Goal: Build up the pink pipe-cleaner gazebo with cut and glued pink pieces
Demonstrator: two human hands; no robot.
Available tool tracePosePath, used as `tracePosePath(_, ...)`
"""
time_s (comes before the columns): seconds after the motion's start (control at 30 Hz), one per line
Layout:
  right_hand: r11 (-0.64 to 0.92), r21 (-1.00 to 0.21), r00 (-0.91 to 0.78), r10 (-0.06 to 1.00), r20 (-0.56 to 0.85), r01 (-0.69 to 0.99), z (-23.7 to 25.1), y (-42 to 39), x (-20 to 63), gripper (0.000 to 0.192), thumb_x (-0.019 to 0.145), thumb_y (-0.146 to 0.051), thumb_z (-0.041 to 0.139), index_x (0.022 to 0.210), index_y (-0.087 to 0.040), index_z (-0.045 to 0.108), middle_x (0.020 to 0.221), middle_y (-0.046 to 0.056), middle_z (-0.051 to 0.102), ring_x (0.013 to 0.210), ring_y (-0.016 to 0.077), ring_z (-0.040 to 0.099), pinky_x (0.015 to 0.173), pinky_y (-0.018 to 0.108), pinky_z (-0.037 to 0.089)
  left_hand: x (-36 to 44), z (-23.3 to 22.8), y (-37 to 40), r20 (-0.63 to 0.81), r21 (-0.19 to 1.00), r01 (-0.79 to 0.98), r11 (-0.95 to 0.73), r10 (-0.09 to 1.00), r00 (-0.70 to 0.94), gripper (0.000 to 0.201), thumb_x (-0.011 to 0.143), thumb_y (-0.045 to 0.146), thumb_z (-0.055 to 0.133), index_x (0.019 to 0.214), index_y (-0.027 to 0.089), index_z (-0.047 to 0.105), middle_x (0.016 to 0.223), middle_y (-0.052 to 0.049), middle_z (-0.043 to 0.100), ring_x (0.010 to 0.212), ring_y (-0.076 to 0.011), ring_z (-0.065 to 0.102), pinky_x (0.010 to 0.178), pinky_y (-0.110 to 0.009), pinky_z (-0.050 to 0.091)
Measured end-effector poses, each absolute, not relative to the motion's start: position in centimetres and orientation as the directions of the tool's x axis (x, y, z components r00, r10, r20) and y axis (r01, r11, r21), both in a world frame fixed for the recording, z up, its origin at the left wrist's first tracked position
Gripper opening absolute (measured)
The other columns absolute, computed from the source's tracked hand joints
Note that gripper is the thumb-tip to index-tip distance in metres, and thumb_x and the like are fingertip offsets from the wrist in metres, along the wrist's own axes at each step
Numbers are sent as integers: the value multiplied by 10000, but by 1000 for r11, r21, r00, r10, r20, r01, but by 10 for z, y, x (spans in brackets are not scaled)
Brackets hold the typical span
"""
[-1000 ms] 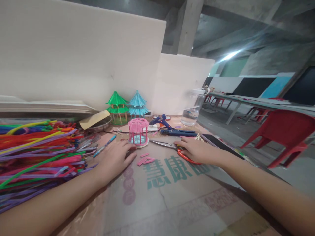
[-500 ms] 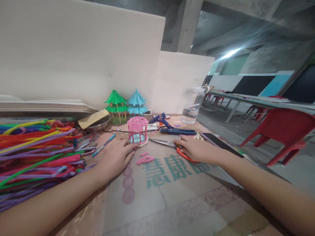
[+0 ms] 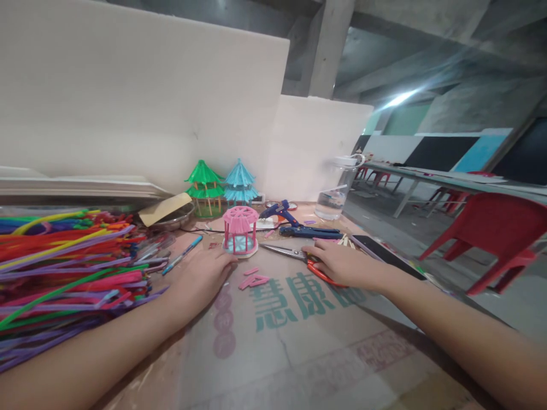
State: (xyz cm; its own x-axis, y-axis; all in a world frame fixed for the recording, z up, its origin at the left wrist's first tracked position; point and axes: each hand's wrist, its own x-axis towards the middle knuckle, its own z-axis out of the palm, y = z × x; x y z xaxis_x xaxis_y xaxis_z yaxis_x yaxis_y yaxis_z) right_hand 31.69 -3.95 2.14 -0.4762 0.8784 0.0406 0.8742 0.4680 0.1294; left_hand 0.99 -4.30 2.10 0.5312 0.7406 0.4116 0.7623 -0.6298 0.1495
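Note:
A small pink pipe-cleaner pavilion [image 3: 240, 215] stands upright on a round base with a light blue floor. My left hand [image 3: 205, 273] lies low on the table at its near left side. Its fingertips reach the base's edge; whether they touch it I cannot tell. My right hand [image 3: 342, 263] rests with bent, loosely spread fingers over the orange handles of the scissors [image 3: 286, 250], not closed around them. The scissors lie flat, blades pointing left towards the pavilion. Several short pink pieces [image 3: 255, 280] lie between my hands on the printed board [image 3: 273, 353].
Many coloured pipe cleaners [image 3: 68, 267] are heaped at the left, beside a blue pen [image 3: 183, 255]. Behind stand a green pavilion [image 3: 204, 188], a blue pavilion [image 3: 240, 182], a glue gun [image 3: 282, 213], blue-handled pliers [image 3: 310, 232] and a water jug [image 3: 333, 196]. A phone [image 3: 387, 256] lies right.
The view has tilted slightly, so everything sits a little lower. My left hand's fingers have drawn closer together beside the pavilion. My right hand stays over the scissors.

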Motion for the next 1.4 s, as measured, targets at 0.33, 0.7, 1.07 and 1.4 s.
tracePosePath(0.33, 457, 118, -464, 885, 44, 882, 21, -40, 316, 394, 928, -265, 363, 1285, -171, 498, 1051, 144, 573, 882, 247, 599, 713, 325, 422, 28, 36, -77, 102, 829, 440, -345, 867, 488, 241, 831, 285, 515, 1035, 176, 585, 885, -59, 710, 721, -192, 681, 633, -317, 550)
tracePosePath(0.7, 542, -48, -488, 789, 373, 839, 36, -51, 304, 216, 898, -292, 481, 979, -164, 634, 944, 106, 635, 889, 220, 601, 750, 318, 457, 23, 11, -75, 533, -180, 597, -782, 433, 727, 468, 857, 167, 526, 1309, 260, 450, 1412, -125, 443, 1281, -273, 427, 1039, -497, 365)
tracePosePath(1.07, 830, -544, -477, 530, 701, 121, 16, -93, 224, 232, 852, -90, 496, 1039, -193, 585, 1044, 37, 682, 981, 123, 632, 847, 250, 504, 33, 26, -100, 510, 187, 388, -903, 427, 747, 473, 802, 192, 559, 1263, 216, 453, 1292, -104, 529, 1160, -211, 523, 946, -335, 489)
tracePosePath(1.4, 737, -672, -407, 637, 655, 73, 14, -103, 227, 139, 817, -179, 629, 950, -211, 607, 983, 26, 697, 941, 129, 654, 851, 253, 519, 41, 33, -105, 329, 379, 457, -805, 578, 747, 590, 665, 264, 664, 1241, 321, 553, 1257, -45, 595, 1137, -291, 557, 960, -418, 482)
